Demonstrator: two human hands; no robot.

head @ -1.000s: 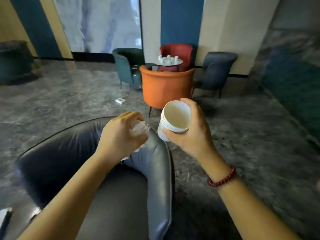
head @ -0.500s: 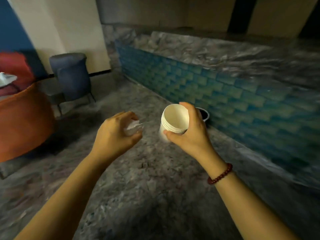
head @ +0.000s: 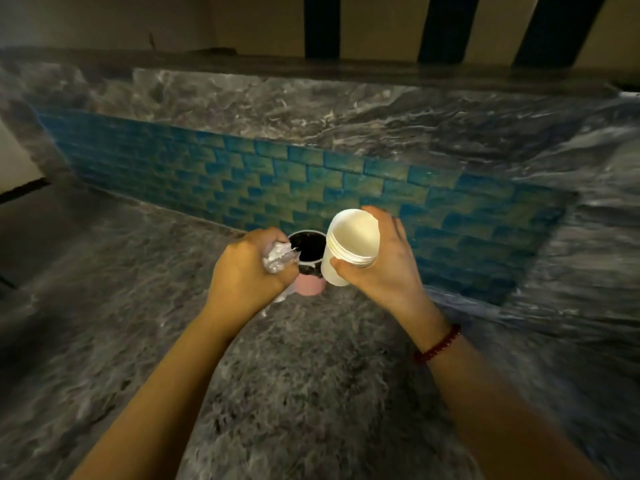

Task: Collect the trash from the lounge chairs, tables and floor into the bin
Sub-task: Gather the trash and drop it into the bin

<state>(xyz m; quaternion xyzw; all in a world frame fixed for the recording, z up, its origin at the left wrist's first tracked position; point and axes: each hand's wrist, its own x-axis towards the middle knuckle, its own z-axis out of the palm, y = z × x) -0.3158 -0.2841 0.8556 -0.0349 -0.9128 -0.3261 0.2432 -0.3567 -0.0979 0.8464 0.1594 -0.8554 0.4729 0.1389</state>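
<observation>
A small pink bin with a dark liner stands on the grey marble floor in front of a blue tiled wall. My left hand grips a crumpled clear plastic wrapper at the bin's left rim. My right hand holds a stack of white paper cups, tilted with the mouth toward me, just right of the bin's opening. Both hands cover part of the bin.
A low blue tiled wall topped by a grey marble ledge runs right behind the bin. Grey marbled floor spreads below my arms and to the left.
My view has swung right, from the lounge chairs to the tiled wall. The bin now lies directly under my hands. Both hands hold the same items.
</observation>
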